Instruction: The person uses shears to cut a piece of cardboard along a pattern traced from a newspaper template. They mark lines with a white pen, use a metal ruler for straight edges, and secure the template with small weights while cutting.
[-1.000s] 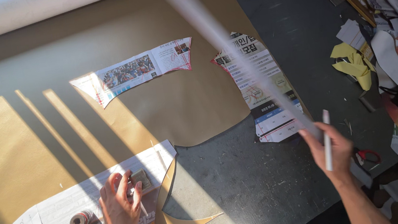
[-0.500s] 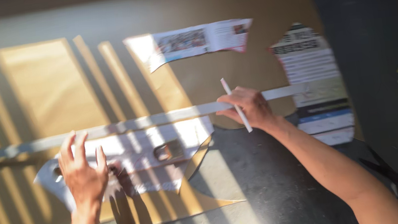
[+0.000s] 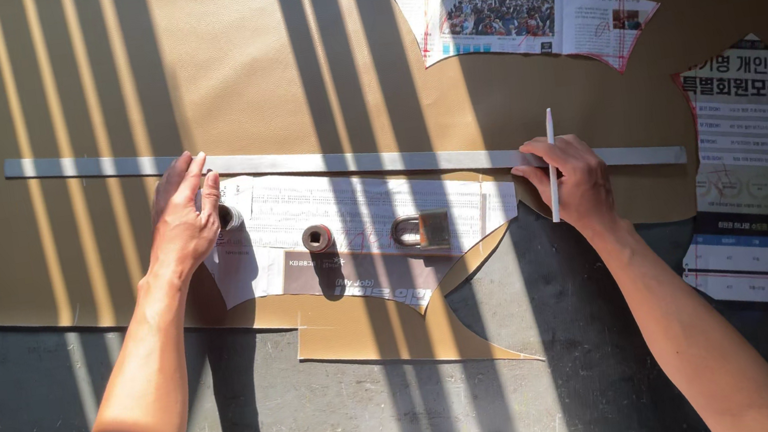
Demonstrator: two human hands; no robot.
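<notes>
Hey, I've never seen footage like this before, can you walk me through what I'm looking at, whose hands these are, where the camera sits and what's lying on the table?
The camera sits on a person's head and looks down at their own two bare hands. A big sheet of brown paper covers a dark table. A long grey ruler lies across it. The left hand presses the ruler's left part, the right hand its right part, with a white pencil between the fingers. Below the ruler lies a newspaper pattern piece, weighted by a padlock and small round weights. Two more newspaper cutouts lie at the top and far right.
</notes>
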